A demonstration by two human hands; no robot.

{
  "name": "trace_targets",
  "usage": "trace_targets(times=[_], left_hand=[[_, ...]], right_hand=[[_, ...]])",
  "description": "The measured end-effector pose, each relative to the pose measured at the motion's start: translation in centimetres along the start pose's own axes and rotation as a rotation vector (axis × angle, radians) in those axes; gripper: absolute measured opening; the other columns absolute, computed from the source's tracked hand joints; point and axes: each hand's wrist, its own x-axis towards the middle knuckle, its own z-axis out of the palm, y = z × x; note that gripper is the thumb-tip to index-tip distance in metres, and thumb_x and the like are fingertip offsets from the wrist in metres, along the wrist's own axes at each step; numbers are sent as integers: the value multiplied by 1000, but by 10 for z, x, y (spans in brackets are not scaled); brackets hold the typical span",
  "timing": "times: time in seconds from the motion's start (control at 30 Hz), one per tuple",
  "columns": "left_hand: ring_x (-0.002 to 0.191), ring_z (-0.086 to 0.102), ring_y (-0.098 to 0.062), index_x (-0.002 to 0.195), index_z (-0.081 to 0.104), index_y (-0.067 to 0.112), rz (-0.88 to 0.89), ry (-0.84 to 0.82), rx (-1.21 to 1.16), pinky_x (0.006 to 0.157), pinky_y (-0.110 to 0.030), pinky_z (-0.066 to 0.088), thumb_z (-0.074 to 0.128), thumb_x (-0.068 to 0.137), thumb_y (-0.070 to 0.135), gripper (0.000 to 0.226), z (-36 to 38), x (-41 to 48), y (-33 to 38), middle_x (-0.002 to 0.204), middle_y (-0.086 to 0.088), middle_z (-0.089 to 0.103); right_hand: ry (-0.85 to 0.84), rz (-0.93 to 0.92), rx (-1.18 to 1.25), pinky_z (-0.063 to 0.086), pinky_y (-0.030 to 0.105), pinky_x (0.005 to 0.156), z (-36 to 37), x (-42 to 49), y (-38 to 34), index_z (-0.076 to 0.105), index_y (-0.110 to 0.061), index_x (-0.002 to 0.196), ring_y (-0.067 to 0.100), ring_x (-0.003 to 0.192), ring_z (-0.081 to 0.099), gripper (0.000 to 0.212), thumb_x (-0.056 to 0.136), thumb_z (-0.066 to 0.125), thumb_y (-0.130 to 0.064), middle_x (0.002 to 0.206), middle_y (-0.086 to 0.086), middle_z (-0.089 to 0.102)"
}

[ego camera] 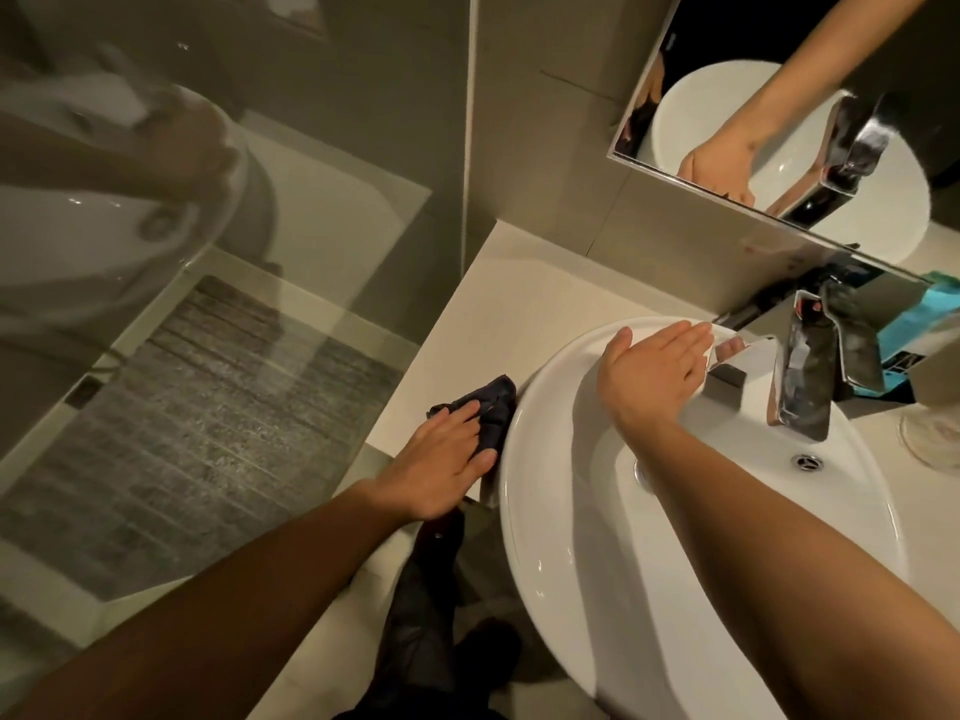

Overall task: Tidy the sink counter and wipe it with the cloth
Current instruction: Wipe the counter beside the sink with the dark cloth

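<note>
A dark cloth [491, 405] lies on the pale counter [498, 309] just left of the white oval basin [582, 537]. My left hand [441, 459] presses flat on the cloth, fingers spread over it, at the counter's front edge. My right hand [654, 376] rests palm down on the basin's far rim, fingers together and pointing toward the chrome tap [805, 376]. Its fingertips touch something white and thin by the tap base; I cannot tell whether they hold it.
A mirror [779, 111] hangs above the tap and reflects the basin and my arm. Teal and blue items [930, 314] sit behind the tap at right. A clear glass [935, 439] stands at the right edge. A glass shower screen [208, 304] borders the counter's left.
</note>
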Motion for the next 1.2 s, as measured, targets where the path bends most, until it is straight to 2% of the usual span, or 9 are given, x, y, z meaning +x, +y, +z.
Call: trace_targets(times=[0.27, 0.4, 0.5, 0.6, 0.7, 0.83, 0.97, 1.1, 1.2], left_hand=[[154, 11, -5, 140, 56, 16, -107, 62, -38, 123, -28, -1, 32, 108, 43, 49, 18, -39, 19, 153, 6, 49], [154, 16, -7, 143, 55, 18, -172, -29, -138, 124, -31, 4, 29, 109, 42, 49, 13, -54, 32, 153, 5, 49], [137, 46, -18, 132, 63, 21, -354, -112, -438, 118, -38, 30, 33, 107, 46, 46, -5, -63, 44, 139, -1, 61], [101, 68, -21, 101, 71, 19, -571, -96, -859, 91, -37, 51, 42, 103, 54, 46, -25, -78, 53, 108, -6, 73], [104, 71, -19, 115, 73, 16, -613, 43, -1188, 91, -35, 52, 48, 102, 50, 44, -43, -91, 66, 112, -4, 77], [117, 69, -17, 122, 71, 16, -510, 167, -1642, 103, -37, 46, 48, 103, 37, 37, -69, -100, 101, 127, -8, 72], [129, 61, -24, 134, 65, 14, -433, 79, -1794, 114, -44, 39, 43, 104, 40, 45, -87, -100, 133, 137, -10, 66], [138, 52, -27, 142, 59, 16, -365, -44, -1836, 122, -47, 29, 43, 103, 47, 52, -91, -95, 163, 146, -10, 59], [138, 52, -26, 143, 57, 16, -273, -54, -1860, 122, -46, 29, 44, 102, 46, 53, -89, -91, 188, 146, -11, 58]], right_hand=[[-101, -21, 7, 1, 47, 127, -5, 1, 4, 3, 9, 157, 37, 156, -4, 83, 102, 24, -49, 167, 27, -2], [-112, -187, -14, 2, 47, 127, -18, -25, 10, 1, 8, 157, 36, 157, -5, 79, 103, 26, -44, 168, 25, -4], [-120, -363, -13, 2, 45, 126, -32, -61, 14, 3, 5, 158, 34, 157, -2, 76, 104, 24, -43, 169, 23, -1], [-195, -524, 69, 11, 44, 126, -46, -94, 24, 19, 0, 158, 33, 156, 12, 68, 105, 24, -43, 168, 18, 15], [-374, -623, 245, 23, 37, 123, -70, -123, 35, 42, -9, 151, 30, 150, 32, 58, 108, 25, -42, 162, 11, 37], [-673, -527, 571, 38, 23, 97, -116, -160, 48, 67, -16, 123, 20, 118, 61, 47, 110, 29, -41, 130, 4, 68], [-819, -292, 914, 49, 35, 99, -137, -179, 53, 70, -34, 83, 0, 83, 62, 45, 106, 35, -51, 86, -14, 71], [-885, -111, 1240, 53, 40, 100, -157, -187, 67, 76, -18, 114, 22, 108, 72, 49, 99, 50, -57, 112, 8, 77], [-798, -68, 1353, 51, 49, 103, -165, -193, 86, 74, -5, 113, 39, 113, 68, 50, 89, 70, -49, 114, 19, 74]])
